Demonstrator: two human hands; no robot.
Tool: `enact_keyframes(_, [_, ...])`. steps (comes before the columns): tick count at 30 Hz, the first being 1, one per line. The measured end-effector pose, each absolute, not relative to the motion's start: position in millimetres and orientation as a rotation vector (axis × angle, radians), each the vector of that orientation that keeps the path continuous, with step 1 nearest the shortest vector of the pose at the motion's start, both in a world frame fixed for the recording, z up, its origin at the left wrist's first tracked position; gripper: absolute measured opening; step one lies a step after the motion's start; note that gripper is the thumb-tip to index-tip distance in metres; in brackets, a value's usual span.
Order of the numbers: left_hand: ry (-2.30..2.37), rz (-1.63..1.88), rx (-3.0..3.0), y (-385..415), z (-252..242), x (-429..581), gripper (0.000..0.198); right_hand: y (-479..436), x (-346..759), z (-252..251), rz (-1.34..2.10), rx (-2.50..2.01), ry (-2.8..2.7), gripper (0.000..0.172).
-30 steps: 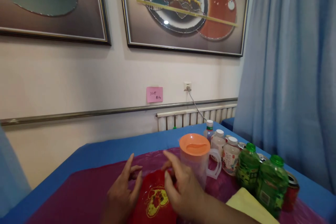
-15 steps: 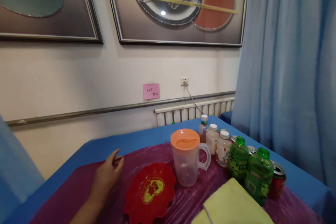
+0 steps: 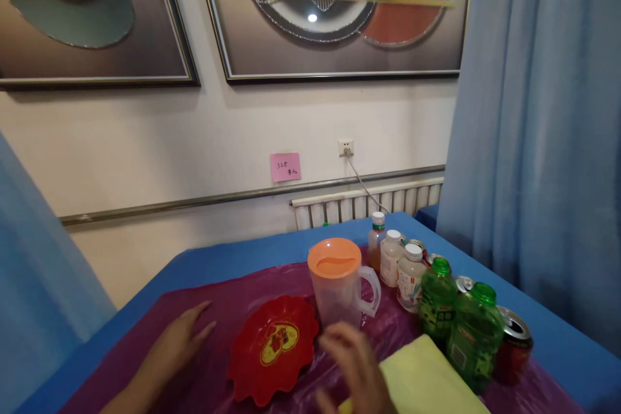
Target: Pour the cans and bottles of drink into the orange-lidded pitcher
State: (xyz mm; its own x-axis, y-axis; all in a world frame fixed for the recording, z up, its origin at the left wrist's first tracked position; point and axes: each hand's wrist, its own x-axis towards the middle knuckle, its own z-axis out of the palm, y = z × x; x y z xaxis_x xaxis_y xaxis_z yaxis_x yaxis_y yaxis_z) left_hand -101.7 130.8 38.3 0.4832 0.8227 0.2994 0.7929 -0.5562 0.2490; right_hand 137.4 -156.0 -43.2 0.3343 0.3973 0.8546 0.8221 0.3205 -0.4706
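Note:
My left hand [image 3: 179,339] lies flat on the purple plastic sheet [image 3: 223,310], fingers stretched out, left of a red scalloped plate [image 3: 272,348] with a yellow emblem. My right hand [image 3: 354,362] hovers, blurred, near the front edge, fingers spread, just below a clear plastic jug [image 3: 339,284] with an orange lid. Neither hand holds anything. A yellow cloth [image 3: 427,381] lies right of my right hand.
Behind and right of the jug stand three small bottles [image 3: 395,259], two green bottles [image 3: 458,323] and some drink cans [image 3: 514,343]. The table has a blue cover [image 3: 557,336]. A blue curtain [image 3: 543,129] hangs at right; a radiator [image 3: 369,207] runs along the wall.
Both hands left the red plate. My left hand moved out to the left and settled flat; my right hand dropped out of view, then came back in near the jug.

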Motion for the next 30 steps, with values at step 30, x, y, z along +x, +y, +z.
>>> enact_keyframes(30, [-0.102,-0.011,3.505,12,168,157,0.011,-121,247,-20,0.453,-1.024,-0.717,0.055])
